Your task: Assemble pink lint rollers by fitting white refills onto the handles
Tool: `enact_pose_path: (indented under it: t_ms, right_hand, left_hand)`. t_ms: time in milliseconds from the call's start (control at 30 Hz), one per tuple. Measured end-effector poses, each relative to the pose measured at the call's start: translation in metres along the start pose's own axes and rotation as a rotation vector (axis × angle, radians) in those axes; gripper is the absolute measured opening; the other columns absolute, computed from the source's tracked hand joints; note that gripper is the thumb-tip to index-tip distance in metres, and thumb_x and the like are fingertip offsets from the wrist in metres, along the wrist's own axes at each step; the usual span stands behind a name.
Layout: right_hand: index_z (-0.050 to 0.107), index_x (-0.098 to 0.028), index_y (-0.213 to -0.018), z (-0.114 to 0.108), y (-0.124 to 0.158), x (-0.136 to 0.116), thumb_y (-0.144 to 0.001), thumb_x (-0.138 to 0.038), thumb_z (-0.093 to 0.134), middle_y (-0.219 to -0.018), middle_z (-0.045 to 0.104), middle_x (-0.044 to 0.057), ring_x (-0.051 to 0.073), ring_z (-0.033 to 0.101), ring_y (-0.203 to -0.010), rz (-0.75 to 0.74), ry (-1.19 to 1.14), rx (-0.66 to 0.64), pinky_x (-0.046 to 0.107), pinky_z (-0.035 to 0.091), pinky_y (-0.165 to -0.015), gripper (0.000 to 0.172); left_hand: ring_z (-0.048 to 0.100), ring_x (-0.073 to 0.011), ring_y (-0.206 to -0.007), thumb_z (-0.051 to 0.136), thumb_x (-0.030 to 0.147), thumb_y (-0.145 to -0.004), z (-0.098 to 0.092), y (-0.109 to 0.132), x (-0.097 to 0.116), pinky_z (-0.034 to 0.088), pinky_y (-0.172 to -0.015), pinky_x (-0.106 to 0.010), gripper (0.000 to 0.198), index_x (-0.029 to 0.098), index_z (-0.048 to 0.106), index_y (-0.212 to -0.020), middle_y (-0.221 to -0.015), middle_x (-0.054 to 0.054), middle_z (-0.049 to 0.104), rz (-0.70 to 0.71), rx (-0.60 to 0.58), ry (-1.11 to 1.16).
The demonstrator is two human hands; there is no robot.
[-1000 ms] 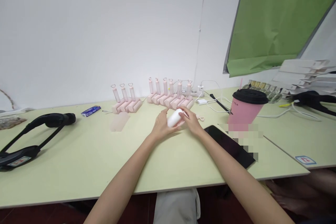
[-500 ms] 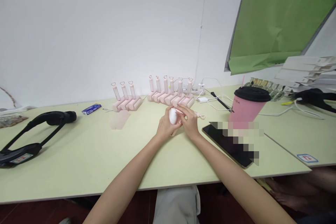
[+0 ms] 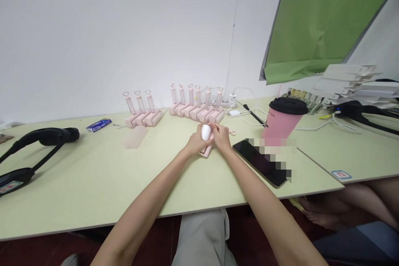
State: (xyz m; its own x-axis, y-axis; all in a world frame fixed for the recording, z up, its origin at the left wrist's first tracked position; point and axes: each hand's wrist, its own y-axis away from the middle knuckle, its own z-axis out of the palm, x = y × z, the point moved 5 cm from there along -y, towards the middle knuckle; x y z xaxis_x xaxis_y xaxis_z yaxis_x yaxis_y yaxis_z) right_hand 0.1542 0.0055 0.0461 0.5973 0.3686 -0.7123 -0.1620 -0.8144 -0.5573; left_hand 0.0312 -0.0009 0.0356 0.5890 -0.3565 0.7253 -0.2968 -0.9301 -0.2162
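My left hand (image 3: 195, 141) is closed round a pink case (image 3: 204, 153) with a white roller (image 3: 205, 132) on it, low over the middle of the table. From the right, the bent fingers of my right hand (image 3: 220, 135) press on the same case near its upper end. A small pink loop (image 3: 232, 132) shows just beyond my right hand. Behind my hands is a row of several pink cases (image 3: 197, 112) with clear tubes standing on them. Three more (image 3: 144, 118) stand to the left, a translucent pink sheet (image 3: 135, 137) in front of them.
The pale table (image 3: 109, 191) also bears a blue packet (image 3: 99, 125) and a black headset (image 3: 46, 136) at left. To the right are a dark phone (image 3: 258, 162), a pink cup (image 3: 282, 122), white cables and stacked white boxes (image 3: 346, 81). A person's bare legs show at lower right.
The view has shifted, so the table's objects appear further left. The white part has tilted from a rounded end to a cylinder seen from its side, and more of the pink case shows below it.
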Motion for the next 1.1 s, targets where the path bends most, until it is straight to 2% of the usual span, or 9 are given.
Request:
enact_pose_path:
  t_ms: [400, 667, 867, 1000, 1100]
  right_hand:
    - [0.069, -0.014, -0.08, 0.003, 0.004, 0.006, -0.085, -0.035, 0.036, -0.082, 0.069, 0.008, 0.017, 0.057, -0.073, -0.002, 0.055, 0.041, 0.026, 0.04, -0.072, 0.039]
    - [0.069, -0.014, -0.079, 0.0, 0.005, 0.007, -0.085, -0.034, 0.036, -0.082, 0.069, 0.01, 0.018, 0.057, -0.073, 0.015, 0.084, 0.061, 0.027, 0.039, -0.072, 0.039]
    - [0.068, -0.015, -0.07, 0.007, 0.004, 0.008, -0.083, -0.042, 0.038, -0.07, 0.068, 0.006, 0.016, 0.055, -0.065, -0.029, -0.057, -0.016, 0.026, 0.039, -0.064, 0.042]
    - [0.067, -0.014, -0.069, 0.016, 0.004, 0.013, -0.083, -0.051, 0.035, -0.065, 0.066, 0.005, 0.017, 0.055, -0.062, 0.032, -0.073, -0.047, 0.026, 0.039, -0.06, 0.051]
    - [0.069, -0.015, -0.075, 0.017, 0.003, 0.018, -0.086, -0.054, 0.027, -0.071, 0.067, 0.007, 0.019, 0.058, -0.07, 0.083, -0.053, -0.072, 0.028, 0.042, -0.064, 0.058]
  left_hand:
    - [0.058, -0.0249, -0.09, 0.062, 0.045, -0.064, 0.007, -0.005, -0.011, 0.044, -0.074, -0.033, 0.072, 0.019, 0.032, -0.124, -0.107, -0.013, 0.058, -0.063, -0.08, 0.062]
    - [0.057, -0.0237, -0.093, 0.063, 0.041, -0.063, 0.008, -0.004, -0.002, 0.044, -0.077, -0.033, 0.07, 0.019, 0.035, -0.124, -0.108, -0.01, 0.059, -0.025, -0.079, 0.084]
    - [0.055, -0.0257, -0.099, 0.065, 0.043, -0.062, 0.006, 0.002, -0.011, 0.042, -0.082, -0.035, 0.08, 0.017, 0.028, -0.128, -0.115, -0.014, 0.055, -0.095, -0.044, 0.156]
    - [0.053, -0.0275, -0.103, 0.069, 0.042, -0.059, 0.004, 0.009, -0.014, 0.039, -0.087, -0.037, 0.094, 0.015, 0.02, -0.135, -0.117, -0.016, 0.053, -0.136, -0.02, 0.206]
    - [0.05, -0.0289, -0.106, 0.071, 0.042, -0.058, 0.003, 0.012, -0.011, 0.038, -0.089, -0.038, 0.096, 0.015, 0.02, -0.135, -0.12, -0.017, 0.051, -0.136, -0.003, 0.256]
